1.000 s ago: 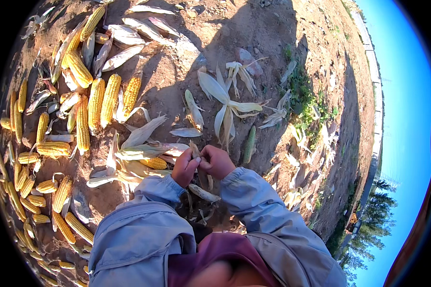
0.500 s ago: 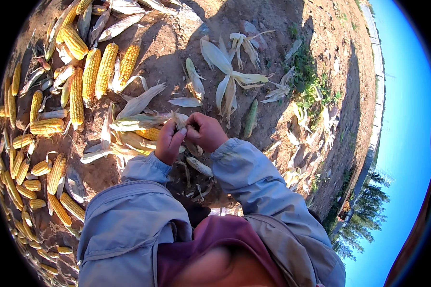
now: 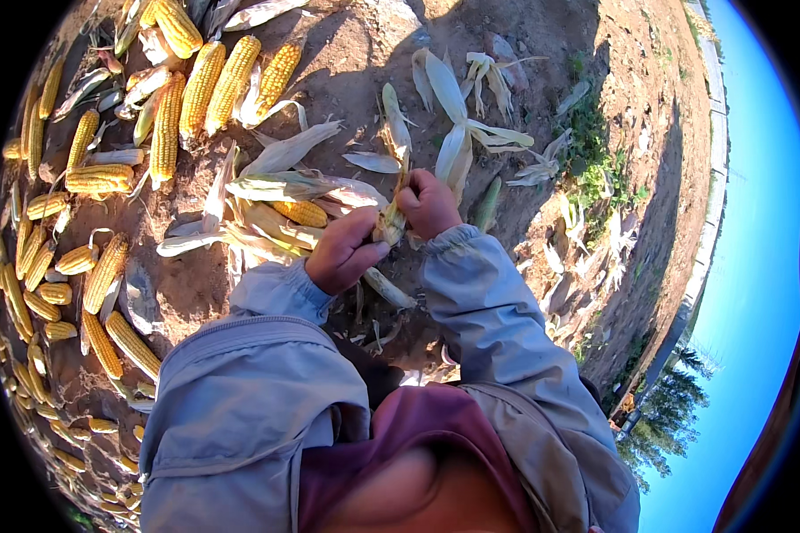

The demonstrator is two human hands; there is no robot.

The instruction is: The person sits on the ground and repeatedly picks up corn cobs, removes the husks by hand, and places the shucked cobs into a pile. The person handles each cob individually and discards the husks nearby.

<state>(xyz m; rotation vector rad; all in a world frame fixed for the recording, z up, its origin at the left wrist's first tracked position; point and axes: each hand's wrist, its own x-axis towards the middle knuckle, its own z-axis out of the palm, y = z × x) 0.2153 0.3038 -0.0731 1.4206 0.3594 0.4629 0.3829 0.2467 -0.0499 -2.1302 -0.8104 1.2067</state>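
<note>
My left hand is closed around a small, pale yellow ear of corn partly wrapped in husk. Just right of it and a little farther off, my right hand pinches the dry husk at the ear's upper side. Fingers cover much of the ear. Beside my left hand lies a half-husked ear, its yellow kernels showing between spread pale leaves. A narrow husk-covered piece rests on the soil below my hands.
Bare yellow cobs lie at the upper left, and a larger spread of cobs runs down the left side. Stripped husks lie beyond my hands. Green weeds grow to the right, near more dry husks.
My hands have drawn slightly apart, and the right one has turned upward with the husk. The ear now shows more between them. The whole view has shifted a little.
</note>
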